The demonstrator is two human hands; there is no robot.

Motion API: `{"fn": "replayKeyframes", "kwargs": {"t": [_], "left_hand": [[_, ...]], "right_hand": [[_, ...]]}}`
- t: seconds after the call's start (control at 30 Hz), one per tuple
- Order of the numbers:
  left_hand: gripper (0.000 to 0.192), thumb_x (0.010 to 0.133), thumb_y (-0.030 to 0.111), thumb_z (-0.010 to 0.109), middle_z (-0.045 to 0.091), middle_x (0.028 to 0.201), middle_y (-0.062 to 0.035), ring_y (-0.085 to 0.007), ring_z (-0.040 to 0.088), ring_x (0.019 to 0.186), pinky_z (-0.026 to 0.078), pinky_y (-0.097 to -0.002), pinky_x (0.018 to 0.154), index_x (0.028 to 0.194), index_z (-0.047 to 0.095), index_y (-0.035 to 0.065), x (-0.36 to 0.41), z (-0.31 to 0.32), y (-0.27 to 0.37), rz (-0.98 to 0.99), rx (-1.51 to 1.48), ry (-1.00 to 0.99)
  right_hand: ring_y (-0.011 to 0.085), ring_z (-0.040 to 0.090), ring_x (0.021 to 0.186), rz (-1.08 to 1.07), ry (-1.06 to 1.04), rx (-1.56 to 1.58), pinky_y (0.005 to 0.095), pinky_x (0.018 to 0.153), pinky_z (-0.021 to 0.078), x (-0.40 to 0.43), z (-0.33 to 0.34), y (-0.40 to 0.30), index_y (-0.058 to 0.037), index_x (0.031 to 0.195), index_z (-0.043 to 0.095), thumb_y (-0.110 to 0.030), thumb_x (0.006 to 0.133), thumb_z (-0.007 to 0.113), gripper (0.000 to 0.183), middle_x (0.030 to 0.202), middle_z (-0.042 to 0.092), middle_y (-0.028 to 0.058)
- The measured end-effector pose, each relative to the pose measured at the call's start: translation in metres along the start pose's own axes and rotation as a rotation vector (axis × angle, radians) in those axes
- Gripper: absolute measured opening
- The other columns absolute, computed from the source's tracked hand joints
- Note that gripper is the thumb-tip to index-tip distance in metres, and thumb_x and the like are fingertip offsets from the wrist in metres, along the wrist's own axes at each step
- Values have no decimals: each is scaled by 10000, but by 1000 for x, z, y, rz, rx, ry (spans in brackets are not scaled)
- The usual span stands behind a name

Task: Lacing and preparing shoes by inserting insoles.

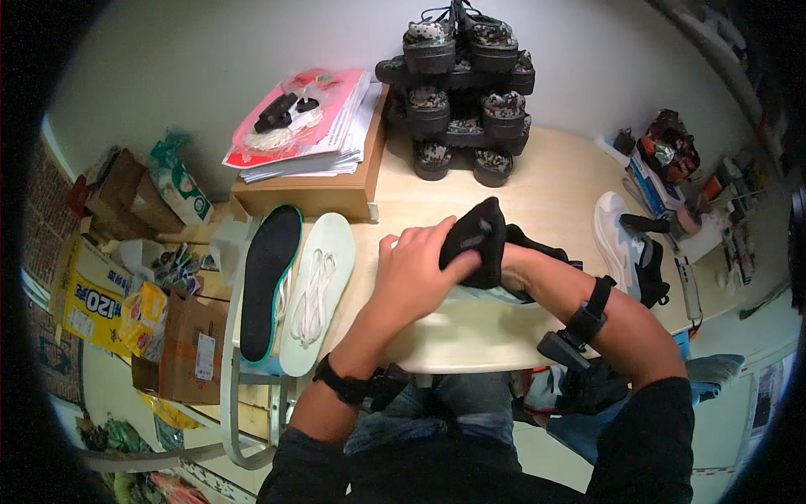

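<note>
A light-coloured shoe (497,292) with black fabric lies before me near the table's front edge, mostly covered by my hands. My left hand (409,264) is closed on its raised black fabric tongue (482,236), thumb on the near side. Behind that tongue my right hand (515,257) reaches into the shoe; its fingers are hidden. Left of them lie a black insole (271,283) with a green edge and a pale insole (340,239). A bundle of white shoelaces (310,302) rests on the pale one. The matching shoe (614,233) sits at the right.
Stacked camouflage shoes (463,120) stand against the wall. A cardboard box (315,198) carries papers (359,135) and a bag with black parts (277,113). Toward the right edge are a packet (667,151) and a tape roll (689,218). Left of the table stand cartons (195,353) and a metal-framed chair (230,403).
</note>
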State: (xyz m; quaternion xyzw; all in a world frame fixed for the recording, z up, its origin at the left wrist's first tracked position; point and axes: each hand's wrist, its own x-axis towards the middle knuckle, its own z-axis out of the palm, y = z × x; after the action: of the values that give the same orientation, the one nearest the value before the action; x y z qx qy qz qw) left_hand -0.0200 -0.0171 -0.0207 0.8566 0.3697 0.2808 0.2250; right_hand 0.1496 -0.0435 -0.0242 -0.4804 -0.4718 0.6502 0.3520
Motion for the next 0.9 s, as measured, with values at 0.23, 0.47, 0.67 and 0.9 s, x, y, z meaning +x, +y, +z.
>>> {"fn": "replayKeyframes", "kwargs": {"t": [0.23, 0.47, 0.67, 0.9], "left_hand": [[960, 746, 617, 666, 592, 1167, -187, -332, 522, 1151, 354, -496, 970, 1436, 349, 31, -16, -2, 4, 252, 266, -10], [486, 959, 402, 484, 603, 883, -208, -350, 551, 937, 377, -435, 877, 832, 599, -53, 2, 1, -2, 174, 20, 40], [448, 962, 362, 485, 612, 838, -198, -358, 566, 865, 388, -438, 830, 791, 609, -34, 6, 7, 3, 176, -83, 111], [253, 926, 208, 536, 657, 885, -195, -366, 605, 888, 430, -458, 800, 966, 642, -18, 10, 21, 2, 329, -236, 230]], "right_hand": [[366, 594, 1045, -213, -263, -1104, 419, 885, 474, -43, -22, -53, -19, 1173, 579, -37, 848, 566, 326, 1118, 622, 202], [306, 486, 1230, -240, -505, -1780, 358, 944, 497, -39, -12, -51, 3, 1239, 489, -100, 865, 457, 390, 1282, 507, 155], [296, 565, 1120, -675, -554, -1757, 364, 902, 516, -25, -25, -28, 20, 1109, 507, -55, 803, 513, 315, 1211, 549, 153], [327, 657, 878, -194, -548, -1697, 402, 768, 526, -16, 1, -43, -36, 916, 653, -61, 767, 585, 166, 929, 673, 163]]}}
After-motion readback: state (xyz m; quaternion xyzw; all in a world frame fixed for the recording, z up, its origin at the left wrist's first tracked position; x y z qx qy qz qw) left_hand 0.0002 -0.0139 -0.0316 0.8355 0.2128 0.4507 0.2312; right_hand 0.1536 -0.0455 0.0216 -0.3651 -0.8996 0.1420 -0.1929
